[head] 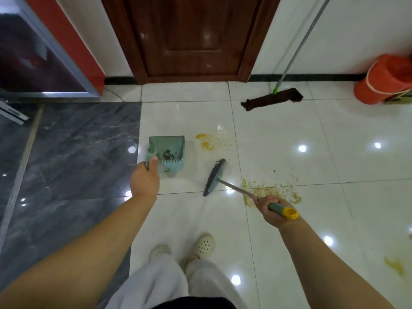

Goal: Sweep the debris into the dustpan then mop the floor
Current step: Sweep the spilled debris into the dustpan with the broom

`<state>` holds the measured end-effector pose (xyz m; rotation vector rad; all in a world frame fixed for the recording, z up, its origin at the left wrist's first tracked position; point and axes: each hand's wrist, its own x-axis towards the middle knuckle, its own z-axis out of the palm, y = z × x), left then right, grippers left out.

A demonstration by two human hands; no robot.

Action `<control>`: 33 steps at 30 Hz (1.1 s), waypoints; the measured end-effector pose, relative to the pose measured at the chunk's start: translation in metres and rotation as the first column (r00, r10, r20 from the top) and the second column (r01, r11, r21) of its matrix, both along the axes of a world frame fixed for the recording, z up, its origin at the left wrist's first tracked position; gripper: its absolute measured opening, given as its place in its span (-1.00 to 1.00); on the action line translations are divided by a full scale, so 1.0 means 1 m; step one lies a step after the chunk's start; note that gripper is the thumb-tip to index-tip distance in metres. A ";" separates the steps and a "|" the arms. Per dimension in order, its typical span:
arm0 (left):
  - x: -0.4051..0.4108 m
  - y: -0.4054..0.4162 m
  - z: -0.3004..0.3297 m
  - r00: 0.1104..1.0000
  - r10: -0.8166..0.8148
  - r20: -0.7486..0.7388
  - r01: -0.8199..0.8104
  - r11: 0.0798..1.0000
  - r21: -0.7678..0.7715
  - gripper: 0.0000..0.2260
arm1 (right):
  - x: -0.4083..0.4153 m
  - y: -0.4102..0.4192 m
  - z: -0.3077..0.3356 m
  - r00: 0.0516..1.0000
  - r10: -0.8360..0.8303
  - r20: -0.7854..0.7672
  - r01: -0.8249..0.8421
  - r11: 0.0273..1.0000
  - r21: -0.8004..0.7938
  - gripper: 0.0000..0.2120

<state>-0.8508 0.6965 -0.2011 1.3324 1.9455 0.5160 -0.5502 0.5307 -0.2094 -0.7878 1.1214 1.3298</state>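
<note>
My left hand (145, 179) grips the handle of a teal dustpan (169, 148) that rests on the white tiles, with a dark clump of dirt inside it. My right hand (270, 210) holds the green and yellow grip of a broom; its metal shaft runs up-left to the dark bristle head (215, 177), which sits on the floor right of the dustpan. Yellow crumbs (213, 141) lie right of the pan. A wider patch of yellow debris (269, 188) spreads under the broom shaft. A mop (272, 100) with a brown cloth head leans on the far wall.
A red bucket (383, 79) stands at the far right wall. A dark wooden door (189, 36) is straight ahead. Dark marble floor (73, 157) lies to the left, with a glass door frame (44, 63). A yellow smear (395, 265) marks the tiles lower right. My feet (204, 244) stand below.
</note>
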 end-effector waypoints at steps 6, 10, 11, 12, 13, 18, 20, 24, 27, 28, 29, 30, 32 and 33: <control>0.007 0.007 0.006 0.995 -0.098 0.033 0.098 0.995 0.019 -0.49 | 0.004 -0.036 0.014 0.998 -0.069 0.002 0.069 0.997 -0.021 -0.66; 0.003 0.019 0.011 0.985 -0.163 0.051 0.161 0.986 0.032 -0.52 | -0.028 -0.043 0.017 0.990 0.032 0.135 -0.027 0.999 -0.043 -0.75; 0.000 0.023 0.011 0.984 -0.170 0.054 0.168 0.985 0.032 -0.52 | -0.037 -0.045 0.016 0.985 0.075 0.154 -0.068 0.996 -0.049 -0.74; -0.003 0.026 0.011 0.983 -0.177 0.055 0.175 0.984 0.032 -0.52 | -0.046 -0.046 0.016 0.981 0.112 0.160 -0.106 0.993 -0.048 -0.74; -0.006 0.030 0.010 0.982 -0.182 0.053 0.181 0.983 0.035 -0.52 | -0.055 -0.046 0.016 0.977 0.142 0.157 -0.137 0.990 -0.044 -0.73; -0.026 0.047 0.008 0.978 -0.204 0.036 0.201 0.977 0.067 -0.51 | -0.105 -0.036 0.016 0.955 0.266 0.132 -0.268 0.963 -0.010 -0.78; -0.031 0.052 0.007 0.976 -0.215 0.031 0.213 0.975 0.059 -0.50 | -0.125 -0.031 0.012 0.946 0.297 0.126 -0.301 0.954 0.012 -0.77; -0.037 0.057 0.006 0.969 -0.242 0.042 0.240 0.970 0.049 -0.50 | -0.150 -0.030 0.005 0.932 0.353 0.083 -0.354 0.935 -0.012 -0.76; -0.039 0.054 0.005 0.962 -0.265 0.065 0.263 0.964 0.036 -0.50 | -0.147 -0.039 0.007 0.928 0.354 0.114 -0.347 0.935 -0.075 -0.79; -0.039 0.054 0.005 0.960 -0.271 0.067 0.269 0.962 0.034 -0.50 | -0.142 -0.043 0.008 0.925 0.359 0.128 -0.349 0.932 -0.097 -0.80; -0.039 0.054 0.005 0.959 -0.277 0.067 0.275 0.961 0.028 -0.50 | -0.136 -0.048 0.011 0.921 0.363 0.139 -0.350 0.930 -0.112 -0.80; -0.038 0.054 0.005 0.957 -0.282 0.066 0.281 0.959 0.021 -0.50 | -0.129 -0.054 0.013 0.922 0.358 0.149 -0.342 0.932 -0.120 -0.81; -0.035 0.054 0.006 0.954 -0.294 0.064 0.294 0.956 0.011 -0.49 | -0.117 -0.061 0.018 0.927 0.328 0.181 -0.305 0.942 -0.143 -0.79; -0.033 0.054 0.006 0.953 -0.298 0.062 0.298 0.954 0.010 -0.49 | -0.111 -0.063 0.019 0.927 0.316 0.201 -0.287 0.945 -0.158 -0.77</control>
